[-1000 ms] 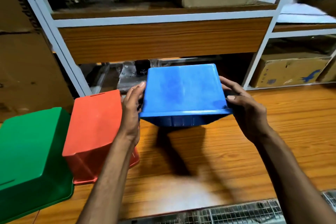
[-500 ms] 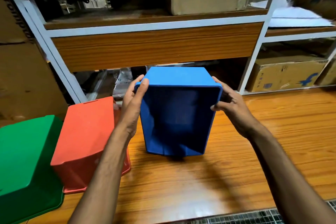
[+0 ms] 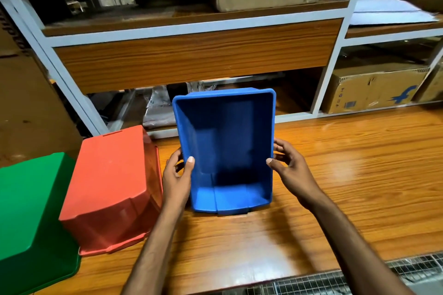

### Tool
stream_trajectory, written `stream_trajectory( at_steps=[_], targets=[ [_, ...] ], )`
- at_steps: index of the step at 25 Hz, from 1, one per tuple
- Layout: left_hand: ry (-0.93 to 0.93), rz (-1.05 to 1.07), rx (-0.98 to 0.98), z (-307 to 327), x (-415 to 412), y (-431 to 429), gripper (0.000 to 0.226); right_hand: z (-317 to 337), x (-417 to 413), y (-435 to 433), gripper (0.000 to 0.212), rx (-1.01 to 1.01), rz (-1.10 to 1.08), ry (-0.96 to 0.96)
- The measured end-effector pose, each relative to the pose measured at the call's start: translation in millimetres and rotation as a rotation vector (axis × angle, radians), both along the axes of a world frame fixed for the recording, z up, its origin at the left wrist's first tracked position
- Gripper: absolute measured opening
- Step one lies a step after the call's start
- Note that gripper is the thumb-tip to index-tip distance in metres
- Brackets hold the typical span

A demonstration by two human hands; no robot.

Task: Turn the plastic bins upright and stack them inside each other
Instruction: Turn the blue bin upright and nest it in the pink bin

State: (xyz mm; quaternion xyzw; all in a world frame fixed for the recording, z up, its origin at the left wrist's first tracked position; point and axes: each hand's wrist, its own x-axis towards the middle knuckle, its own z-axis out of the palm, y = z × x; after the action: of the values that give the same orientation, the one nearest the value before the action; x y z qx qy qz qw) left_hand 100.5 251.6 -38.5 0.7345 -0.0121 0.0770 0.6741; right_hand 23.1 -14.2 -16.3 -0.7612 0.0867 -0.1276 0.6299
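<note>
Fingers of our left hand and right hand curl round the rims of the upright blue rectangular plastic bin; an overturned red plastic bin sits just left.

Lighting: bright, from overhead.
Glare: broad pale sheen on the desk, right of centre; a second patch at lower centre.
Shadows: dark pool inside the blue bin toward its near end; thin shadow under its near edge; shelf recesses at upper left nearly black.
Sharpness: centre crisp; upper right corner smeared.
Distortion: wide-angle, shelf posts lean and bow at left and right edges.
Colours: saturated.
</note>
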Motion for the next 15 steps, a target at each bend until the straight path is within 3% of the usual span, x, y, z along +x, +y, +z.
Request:
stream_trajectory(
  at_steps=[4, 8, 15],
  targets=[
    [-0.022, -0.014, 0.035, 18, 6, 3, 0.045, 18, 1, -1, 0.059, 0.045, -0.023, -0.013],
    [0.015, -0.094, -0.038, 35, 9, 9, 0.037, 37, 2, -11, 0.062, 0.119, -0.007, -0.028],
    [0.231, -0.274, -0.139, 33, 6, 17, 0.026, 68, -12, -11, 0.074, 0.271, 0.118, -0.051]
  ],
)
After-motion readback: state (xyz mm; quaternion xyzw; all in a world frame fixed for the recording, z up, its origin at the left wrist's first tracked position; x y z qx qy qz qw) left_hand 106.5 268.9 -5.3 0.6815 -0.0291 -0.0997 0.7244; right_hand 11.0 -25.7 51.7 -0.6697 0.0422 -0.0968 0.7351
